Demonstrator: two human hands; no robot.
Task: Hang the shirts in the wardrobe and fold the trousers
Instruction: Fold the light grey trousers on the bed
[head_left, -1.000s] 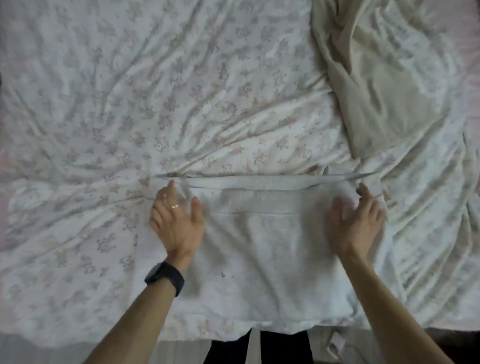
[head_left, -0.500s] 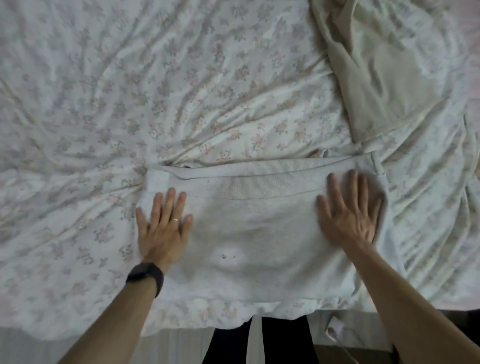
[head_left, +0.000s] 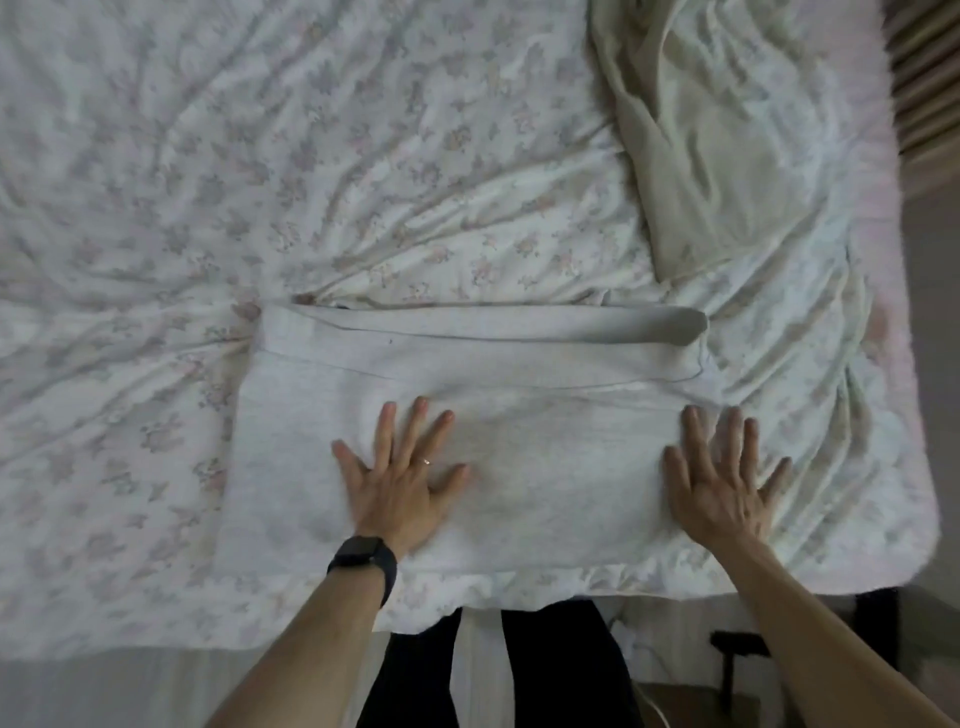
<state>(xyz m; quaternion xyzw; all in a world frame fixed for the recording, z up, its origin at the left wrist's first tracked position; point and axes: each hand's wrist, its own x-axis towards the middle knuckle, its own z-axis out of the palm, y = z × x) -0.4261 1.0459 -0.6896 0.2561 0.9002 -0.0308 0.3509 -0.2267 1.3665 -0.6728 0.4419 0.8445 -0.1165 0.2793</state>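
Note:
Light grey trousers (head_left: 545, 374) lie folded into a wide rectangle on the bed, near its front edge, with the waistband along the far side. My left hand (head_left: 400, 478) presses flat on the middle of the fold, fingers spread, a ring and a black wristband on it. At the fold's right end my right hand (head_left: 722, 478) lies flat too, fingers straight. A beige garment (head_left: 727, 171) is spread crumpled at the back right of the bed.
The bed carries a wrinkled white floral sheet (head_left: 260, 182) across the whole view. Its front edge runs just below the trousers, my dark-clad legs (head_left: 431, 670) against it. A dark object (head_left: 732, 649) and a white cable sit on the floor at the lower right.
Both hands have gone from hovering at the trousers' far corners to lying flat on the cloth. The left hand has slid right toward the middle; the right hand has drawn back toward me.

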